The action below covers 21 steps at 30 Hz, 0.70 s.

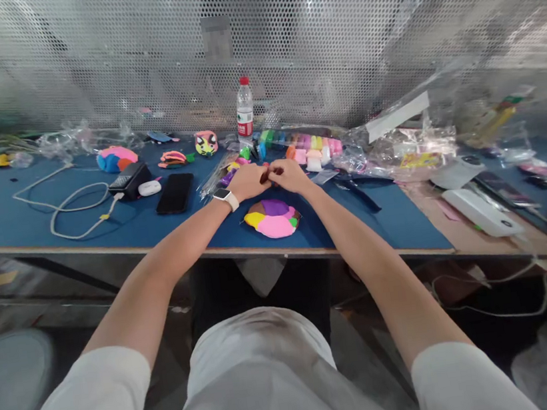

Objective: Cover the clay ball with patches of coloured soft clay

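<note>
My left hand (249, 181), with a watch on its wrist, and my right hand (288, 175) meet above the blue table. Between their fingertips is a small piece of brown clay (264, 176), pinched from both sides. Just below the hands, near the table's front edge, lies a flat oval clay piece (275, 218) with yellow, brown, purple, pink and green patches. Neither hand touches it. Behind the hands are colourful clay lumps and small tubs (316, 145).
A red-capped bottle (244, 111) stands at the back. Left are a black phone (174, 193), white case (149, 188), dark device (129, 181) with a cable, and clay figures (205, 142). Dark scissors (359, 190) and plastic wrapping (417, 149) lie right.
</note>
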{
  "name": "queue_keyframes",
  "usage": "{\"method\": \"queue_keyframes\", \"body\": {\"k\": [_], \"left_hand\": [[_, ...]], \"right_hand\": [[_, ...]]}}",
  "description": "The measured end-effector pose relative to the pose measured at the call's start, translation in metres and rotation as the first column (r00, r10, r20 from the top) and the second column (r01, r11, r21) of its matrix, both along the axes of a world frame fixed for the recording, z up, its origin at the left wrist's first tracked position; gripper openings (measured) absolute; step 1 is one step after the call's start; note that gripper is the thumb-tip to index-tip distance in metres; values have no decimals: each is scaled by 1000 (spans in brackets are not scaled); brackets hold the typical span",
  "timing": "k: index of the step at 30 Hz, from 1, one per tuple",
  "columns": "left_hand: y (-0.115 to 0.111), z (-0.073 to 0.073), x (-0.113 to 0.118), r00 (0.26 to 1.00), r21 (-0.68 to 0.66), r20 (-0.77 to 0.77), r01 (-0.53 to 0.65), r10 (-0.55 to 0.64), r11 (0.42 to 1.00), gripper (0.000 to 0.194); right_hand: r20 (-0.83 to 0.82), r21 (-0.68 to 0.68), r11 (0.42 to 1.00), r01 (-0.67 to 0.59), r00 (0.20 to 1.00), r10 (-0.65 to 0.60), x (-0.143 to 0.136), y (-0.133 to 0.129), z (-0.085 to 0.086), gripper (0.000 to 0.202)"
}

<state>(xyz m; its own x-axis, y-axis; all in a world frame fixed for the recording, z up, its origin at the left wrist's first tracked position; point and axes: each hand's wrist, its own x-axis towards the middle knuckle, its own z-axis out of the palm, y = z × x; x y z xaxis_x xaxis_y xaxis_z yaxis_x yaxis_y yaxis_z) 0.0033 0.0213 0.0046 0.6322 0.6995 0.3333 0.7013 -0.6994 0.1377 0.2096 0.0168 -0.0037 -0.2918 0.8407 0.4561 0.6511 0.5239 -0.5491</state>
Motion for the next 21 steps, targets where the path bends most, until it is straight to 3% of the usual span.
{"method": "queue_keyframes", "body": {"k": [4,8,11,12,13,14,15,16,18,21], "left_hand": [[-3,5,4,1000,8,-22,10,-9,1000,26],[-20,35,-6,1000,37,4,4,-4,999,32],[-82,60,-30,974,78,226,10,-27,997,28],[-114,61,-40,950,60,279,130,-142,990,28],[-149,57,-50,905,-6,278,337,-322,942,29],[-185,46,-60,823,-103,215,555,-526,826,29],[-219,29,-69,731,-184,139,682,-668,708,30],[-248,8,-78,679,-235,44,720,-733,653,26],[-286,-44,-94,729,-390,-126,587,-673,709,9],[-294,-117,-117,872,-562,-286,183,-398,806,13]], "right_hand": [[-11,34,998,59,998,-59,0,2,3,21],[-31,28,995,99,995,-98,3,1,3,24],[-44,17,994,108,993,-107,6,2,1,24],[-47,13,994,111,993,-110,7,2,1,24],[-47,10,993,115,992,-114,7,2,0,24],[-44,7,993,119,992,-119,7,3,-1,24],[-40,6,992,124,991,-124,7,3,-1,24],[-35,7,992,128,991,-128,6,4,-2,24],[-23,14,992,129,991,-129,5,5,-3,24],[-9,26,993,119,993,-119,3,4,-4,25]]}}
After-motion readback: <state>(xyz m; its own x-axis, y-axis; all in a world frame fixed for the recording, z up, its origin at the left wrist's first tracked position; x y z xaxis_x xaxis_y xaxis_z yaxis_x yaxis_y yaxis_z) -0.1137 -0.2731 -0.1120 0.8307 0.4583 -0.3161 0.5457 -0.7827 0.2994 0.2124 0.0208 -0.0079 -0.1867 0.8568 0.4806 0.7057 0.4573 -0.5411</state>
